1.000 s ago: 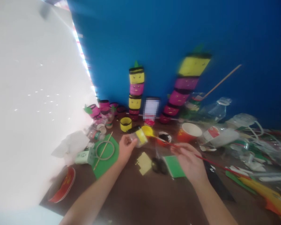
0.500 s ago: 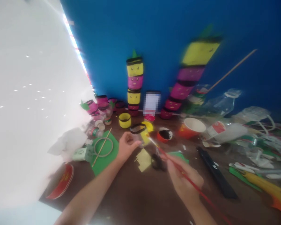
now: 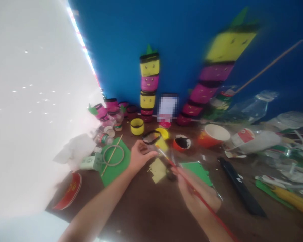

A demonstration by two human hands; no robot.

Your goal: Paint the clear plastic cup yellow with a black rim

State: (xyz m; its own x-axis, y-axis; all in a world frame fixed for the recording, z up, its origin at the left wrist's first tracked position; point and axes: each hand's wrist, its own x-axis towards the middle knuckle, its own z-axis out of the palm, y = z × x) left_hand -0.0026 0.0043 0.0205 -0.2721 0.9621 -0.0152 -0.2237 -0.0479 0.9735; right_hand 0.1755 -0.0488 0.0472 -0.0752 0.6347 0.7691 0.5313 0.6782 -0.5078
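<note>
My left hand [image 3: 140,157] grips a cut clear plastic bottle section [image 3: 162,145] with a black rim; its right side is painted yellow. In my right hand [image 3: 198,193] is a long red paintbrush [image 3: 172,163], its bristles touching or very close to the yellow side of the section. Just behind stands a small container of yellow paint [image 3: 164,133]. To its right is a cut red cup [image 3: 179,145] with black paint inside. A finished yellow ring with a black rim [image 3: 137,127] sits to the left. Below the bottle section lies a pale yellow paper scrap [image 3: 157,170].
Painted towers [image 3: 149,82] with faces stand against the blue wall. Green sheets [image 3: 116,168] lie on the brown table [image 3: 141,208]. A black knife-like tool [image 3: 239,188], a paper cup [image 3: 213,136] and plastic bottles [image 3: 255,107] crowd the right side.
The view has shifted slightly, so most things on the right appear further right. The brush tip has moved left and down along the bottle section. Both hands keep their holds.
</note>
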